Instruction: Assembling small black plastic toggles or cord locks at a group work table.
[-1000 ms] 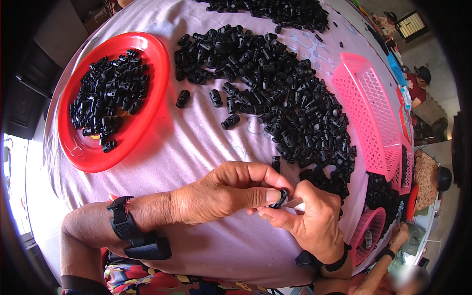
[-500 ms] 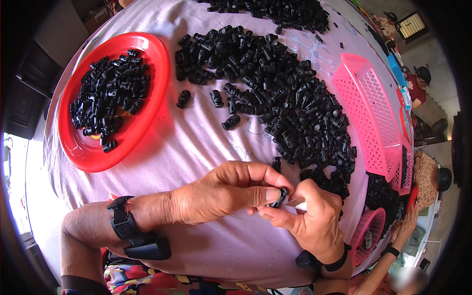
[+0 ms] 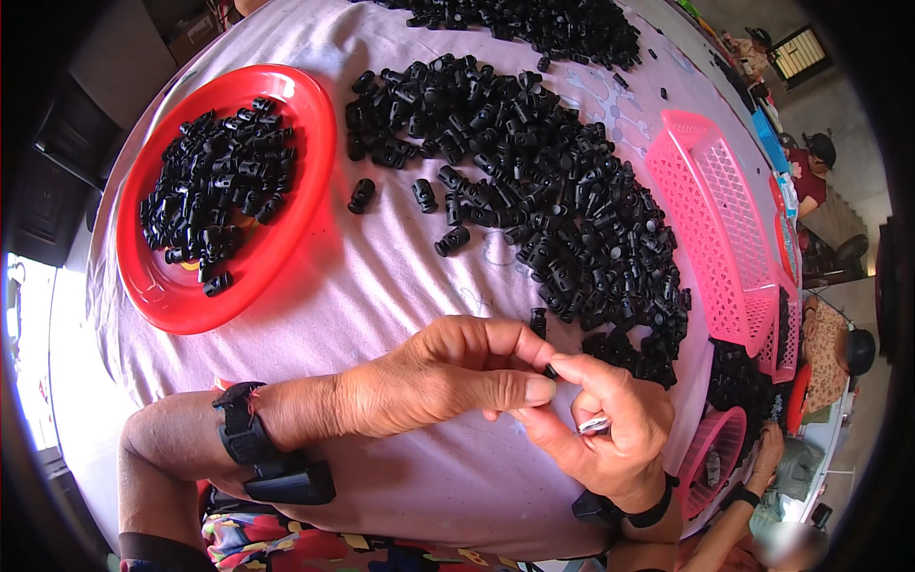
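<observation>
My left hand (image 3: 443, 377) is closed in a pinch over the tablecloth, thumb and forefinger on a small black cord lock (image 3: 551, 371). Only a dark sliver of it shows between the fingertips. My right hand (image 3: 620, 424) meets it from the right, its thumb and forefinger at the same piece. Tucked in the curled right fingers is a small silvery tool (image 3: 595, 425); its kind is mostly hidden. Just beyond the fingertips lies a big pile of black cord locks (image 3: 572, 229). A red plate (image 3: 157, 296) at the left bears a heap of the same pieces.
A pale pink cloth (image 3: 391, 276) covers the table. Pink perforated baskets (image 3: 710, 238) stand to the right, with a round pink basket (image 3: 701, 467) nearer. Another pile of cord locks (image 3: 553, 29) lies at the back. A co-worker's hand (image 3: 767, 453) is at the lower right.
The right forefinger has moved up over the cord lock, which now shows less. The silvery tool has turned back into the right hand, away from the piece. The co-worker's hand has shifted.
</observation>
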Demonstrator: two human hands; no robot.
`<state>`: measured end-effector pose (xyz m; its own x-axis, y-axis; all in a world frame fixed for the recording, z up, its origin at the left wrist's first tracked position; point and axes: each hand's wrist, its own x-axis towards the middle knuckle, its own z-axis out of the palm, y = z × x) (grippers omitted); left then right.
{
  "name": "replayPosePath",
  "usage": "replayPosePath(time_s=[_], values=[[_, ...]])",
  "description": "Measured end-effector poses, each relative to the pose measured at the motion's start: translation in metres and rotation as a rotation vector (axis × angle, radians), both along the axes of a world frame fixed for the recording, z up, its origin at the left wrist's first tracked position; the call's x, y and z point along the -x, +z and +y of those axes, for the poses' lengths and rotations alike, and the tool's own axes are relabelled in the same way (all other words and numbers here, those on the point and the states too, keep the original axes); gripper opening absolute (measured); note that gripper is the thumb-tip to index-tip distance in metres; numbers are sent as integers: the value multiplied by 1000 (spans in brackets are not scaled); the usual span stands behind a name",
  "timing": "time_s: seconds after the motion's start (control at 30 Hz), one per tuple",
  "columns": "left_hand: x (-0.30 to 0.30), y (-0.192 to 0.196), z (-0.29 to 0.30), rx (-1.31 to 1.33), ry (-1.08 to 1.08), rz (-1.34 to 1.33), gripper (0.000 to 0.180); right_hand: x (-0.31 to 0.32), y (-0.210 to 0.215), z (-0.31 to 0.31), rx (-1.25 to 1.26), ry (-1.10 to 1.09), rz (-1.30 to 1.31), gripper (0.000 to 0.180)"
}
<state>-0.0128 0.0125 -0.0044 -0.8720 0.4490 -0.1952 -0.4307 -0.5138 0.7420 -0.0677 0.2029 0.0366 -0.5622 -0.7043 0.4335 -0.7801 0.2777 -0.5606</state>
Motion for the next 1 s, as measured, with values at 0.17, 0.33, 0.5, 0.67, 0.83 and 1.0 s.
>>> replayPosePath(time_s=[0.17,0.33,0.5,0.67,0.83,1.0], values=[[-1,1,-4,14,-57,-34,30,2,-1,1,-4,25,43,43],[-1,-3,-2,-72,-45,-14,33,2,0,4,-33,11,60,44],[-1,0,-3,-53,-52,-44,34,3,1,3,-10,20,75,44],[-1,-1,-2,-50,-58,-46,34,1,-1,2,-5,21,112,44],[-2,-4,-2,-68,-23,9,32,3,-1,2,-28,17,114,45],[0,2,-4,-7,-55,-11,30,2,-4,2,-8,16,83,45]])
